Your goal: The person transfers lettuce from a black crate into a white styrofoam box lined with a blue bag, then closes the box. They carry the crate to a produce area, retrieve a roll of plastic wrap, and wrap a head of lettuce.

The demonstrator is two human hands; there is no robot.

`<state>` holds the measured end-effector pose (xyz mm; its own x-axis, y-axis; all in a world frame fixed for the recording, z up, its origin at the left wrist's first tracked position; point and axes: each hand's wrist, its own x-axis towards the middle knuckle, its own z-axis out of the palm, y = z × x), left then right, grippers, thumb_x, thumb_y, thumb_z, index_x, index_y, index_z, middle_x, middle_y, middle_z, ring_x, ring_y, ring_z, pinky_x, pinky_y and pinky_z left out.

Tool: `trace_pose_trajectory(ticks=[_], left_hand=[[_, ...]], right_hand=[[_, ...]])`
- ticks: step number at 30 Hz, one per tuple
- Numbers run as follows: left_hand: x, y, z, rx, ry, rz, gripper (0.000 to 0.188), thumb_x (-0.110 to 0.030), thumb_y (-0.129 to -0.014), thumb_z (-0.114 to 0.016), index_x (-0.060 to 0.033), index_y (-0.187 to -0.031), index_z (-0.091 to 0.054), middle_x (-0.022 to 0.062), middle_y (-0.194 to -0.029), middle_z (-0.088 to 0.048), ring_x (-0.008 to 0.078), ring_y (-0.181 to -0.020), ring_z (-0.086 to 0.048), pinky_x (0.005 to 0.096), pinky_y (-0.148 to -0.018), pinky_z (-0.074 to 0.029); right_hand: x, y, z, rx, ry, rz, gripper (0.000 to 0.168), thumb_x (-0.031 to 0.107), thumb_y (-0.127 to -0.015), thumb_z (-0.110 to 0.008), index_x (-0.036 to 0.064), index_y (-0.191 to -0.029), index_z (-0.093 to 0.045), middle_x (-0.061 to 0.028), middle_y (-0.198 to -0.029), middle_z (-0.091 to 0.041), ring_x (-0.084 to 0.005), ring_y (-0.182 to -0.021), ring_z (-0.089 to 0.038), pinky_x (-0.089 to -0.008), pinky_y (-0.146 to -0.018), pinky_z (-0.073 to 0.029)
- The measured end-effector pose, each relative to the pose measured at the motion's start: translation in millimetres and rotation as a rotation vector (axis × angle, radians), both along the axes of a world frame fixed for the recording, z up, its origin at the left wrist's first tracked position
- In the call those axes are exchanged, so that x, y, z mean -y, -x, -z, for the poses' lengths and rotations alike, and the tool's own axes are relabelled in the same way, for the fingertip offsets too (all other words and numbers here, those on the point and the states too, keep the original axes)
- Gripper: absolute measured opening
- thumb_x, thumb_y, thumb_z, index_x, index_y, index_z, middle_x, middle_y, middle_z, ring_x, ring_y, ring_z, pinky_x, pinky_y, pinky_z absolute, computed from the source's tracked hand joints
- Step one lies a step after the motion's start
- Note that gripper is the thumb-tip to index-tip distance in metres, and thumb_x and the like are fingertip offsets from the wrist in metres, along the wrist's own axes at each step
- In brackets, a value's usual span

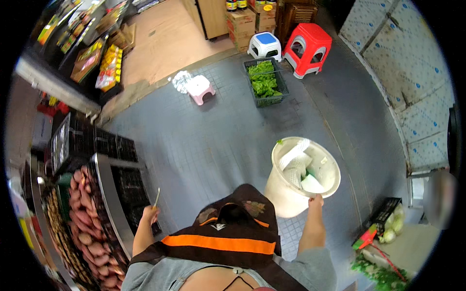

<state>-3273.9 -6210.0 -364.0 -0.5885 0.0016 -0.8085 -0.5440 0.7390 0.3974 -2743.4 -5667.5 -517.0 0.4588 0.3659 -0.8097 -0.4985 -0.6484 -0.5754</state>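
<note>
My right hand (316, 200) grips the near rim of a large off-white plastic bucket (285, 192). Inside the bucket lie a white foam mesh net (296, 165), a pale sheet-like piece (312, 183) and something green, partly hidden. A scrap of green leaf (279, 142) clings to its far rim. On the other side, my left hand (150, 214) is closed around a thin tool (157, 197) with a narrow, light-coloured end pointing away from me. It may be a small knife; it is too small to tell. That hand is beside the black crates of the produce stand.
A basket of leafy lettuce (264, 80) stands ahead, near a red stool (307, 47), a white stool (265, 45) and a pink stool (200, 89). Sweet potatoes (85, 211) fill the stand at left, near stacked black crates (113, 143). Greens (378, 272) lie at lower right.
</note>
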Motion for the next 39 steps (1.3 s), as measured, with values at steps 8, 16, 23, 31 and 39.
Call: trace_pose_trajectory(ticks=[8,16,23,31,39], left_hand=[[-350,226,-16,-0.326,-0.228,0.579,0.027,-0.02,-0.076,-0.062,0.0021,-0.089,-0.054,0.0017,-0.063,-0.05,0.0097,-0.054,-0.046,0.0257,-0.048,-0.038],[-495,276,-22,-0.047,0.164,1.078,0.031,-0.025,-0.077,-0.062,0.0016,-0.092,-0.055,0.004,-0.066,-0.053,0.0116,-0.056,-0.05,0.0278,-0.05,-0.041],[-650,348,19,0.007,0.21,1.658,0.039,-0.028,-0.076,-0.063,0.0028,-0.098,-0.055,0.0071,-0.068,-0.057,0.0133,-0.057,-0.053,0.0292,-0.051,-0.043],[-828,335,48,0.615,-0.109,1.374,0.022,-0.02,-0.086,-0.051,-0.0038,-0.1,-0.056,0.0021,-0.089,-0.056,0.0102,-0.081,-0.052,0.0206,-0.072,-0.04],[-754,352,96,1.121,0.004,1.058,0.038,-0.03,-0.09,-0.043,-0.0036,-0.118,-0.046,0.0063,-0.109,-0.054,0.0162,-0.1,-0.052,0.029,-0.085,-0.04]], right_hand=[[-69,169,63,-0.195,-0.014,0.278,0.024,0.01,-0.076,-0.058,0.002,-0.098,-0.05,-0.0125,-0.087,-0.052,-0.0223,-0.062,-0.049,-0.0318,-0.05,-0.042],[-41,312,77,-0.083,0.335,0.433,0.034,0.009,-0.075,-0.055,0.004,-0.107,-0.047,-0.0123,-0.096,-0.052,-0.0285,-0.076,-0.053,-0.0351,-0.063,-0.046],[25,378,96,-0.27,0.142,0.512,0.042,0.011,-0.076,-0.058,0.005,-0.116,-0.044,-0.0148,-0.109,-0.049,-0.0306,-0.089,-0.052,-0.0399,-0.072,-0.048],[-73,547,-5,-0.214,-0.222,-0.05,0.043,0.012,-0.08,-0.053,0.003,-0.121,-0.043,-0.0099,-0.101,-0.06,-0.0183,-0.095,-0.054,-0.0327,-0.082,-0.042],[-120,781,-65,-0.335,-0.384,0.018,0.063,0.017,-0.077,-0.066,0.002,-0.128,-0.031,-0.0112,-0.103,-0.054,-0.0171,-0.089,-0.053,-0.0294,-0.075,-0.046]])
